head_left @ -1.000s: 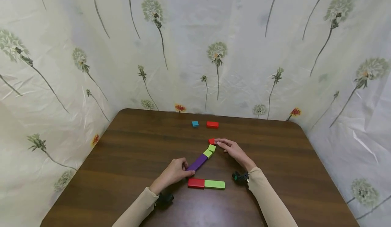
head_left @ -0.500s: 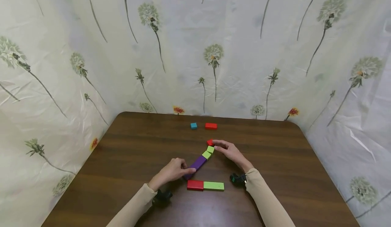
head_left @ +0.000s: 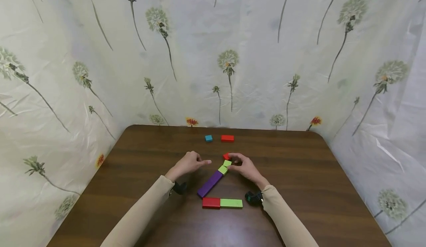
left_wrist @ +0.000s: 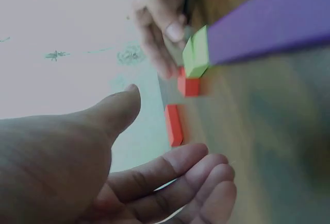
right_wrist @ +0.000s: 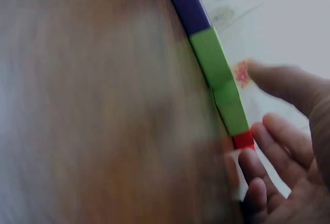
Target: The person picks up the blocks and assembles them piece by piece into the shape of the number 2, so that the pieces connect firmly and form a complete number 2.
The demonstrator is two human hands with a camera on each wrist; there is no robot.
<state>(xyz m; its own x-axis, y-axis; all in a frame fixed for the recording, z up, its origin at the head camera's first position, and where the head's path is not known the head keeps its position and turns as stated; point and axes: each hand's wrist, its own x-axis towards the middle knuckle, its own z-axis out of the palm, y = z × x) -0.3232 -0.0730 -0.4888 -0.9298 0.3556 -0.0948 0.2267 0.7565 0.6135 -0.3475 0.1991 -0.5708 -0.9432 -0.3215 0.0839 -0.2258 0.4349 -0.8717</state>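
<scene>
A slanting row runs over the wooden table: a long purple block (head_left: pixel 210 184), two light-green blocks (head_left: pixel 223 169), then a small red block (head_left: pixel 226 156) at the far end. My left hand (head_left: pixel 188 165) hovers left of the row, holding nothing; its thumb and fingers are spread apart in the left wrist view. At the far end, my right hand (head_left: pixel 247 168) reaches in from the right. Its fingertips (right_wrist: pixel 247 158) touch or nearly touch the small red block, while the thumb stands apart from the row in the right wrist view.
Closer to me, a red block (head_left: pixel 211 203) and a longer light-green block (head_left: pixel 231 203) lie end to end, by the purple block's near end. A blue block (head_left: pixel 208 138) and another red block (head_left: pixel 227 138) lie near the back edge. A flowered curtain (head_left: pixel 253 66) hangs behind.
My left hand has let go of the purple block and moved away from its near end, up and forward. My right hand stays by the far end, its thumb lower along the green blocks.
</scene>
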